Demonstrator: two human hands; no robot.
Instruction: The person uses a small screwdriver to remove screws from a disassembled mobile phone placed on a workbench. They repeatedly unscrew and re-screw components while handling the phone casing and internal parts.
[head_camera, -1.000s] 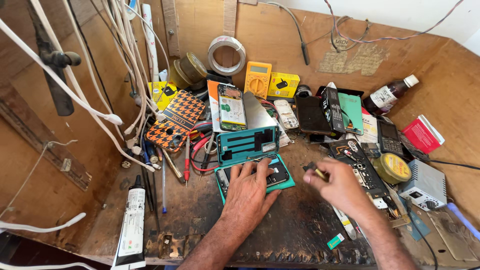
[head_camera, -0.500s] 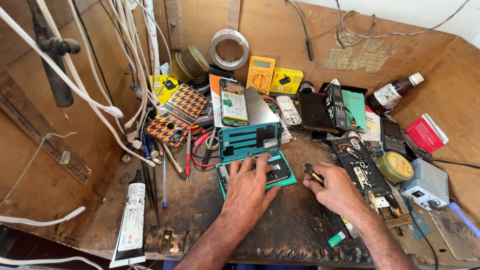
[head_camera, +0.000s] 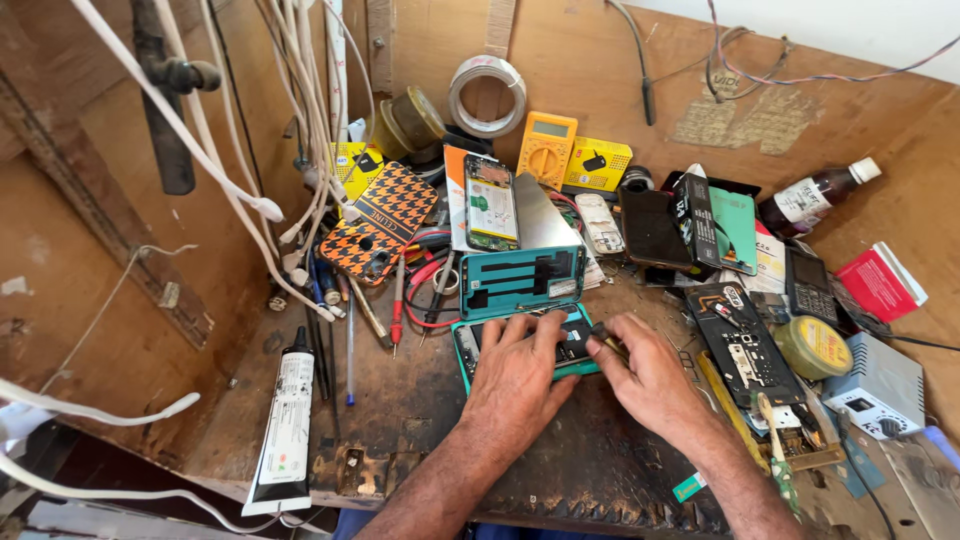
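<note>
Head view showed the wooden workbench (head_camera: 330, 400); at centre lay the opened teal phone (head_camera: 480, 345), left hand (head_camera: 515, 375) pressed flat on it, right hand (head_camera: 650, 375) at three o'clock pinching a small tool (head_camera: 603, 343).

The opened teal smartphone (head_camera: 520, 345) lay flat on the worktop, inner side up, showing dark parts within its teal frame. Its near half was covered by the left hand. At its three o'clock edge, a small dark tool (head_camera: 603, 340) touched the frame, tilted low. The phone's teal back cover (head_camera: 522, 281) lay flat just beyond, at twelve o'clock.
</note>
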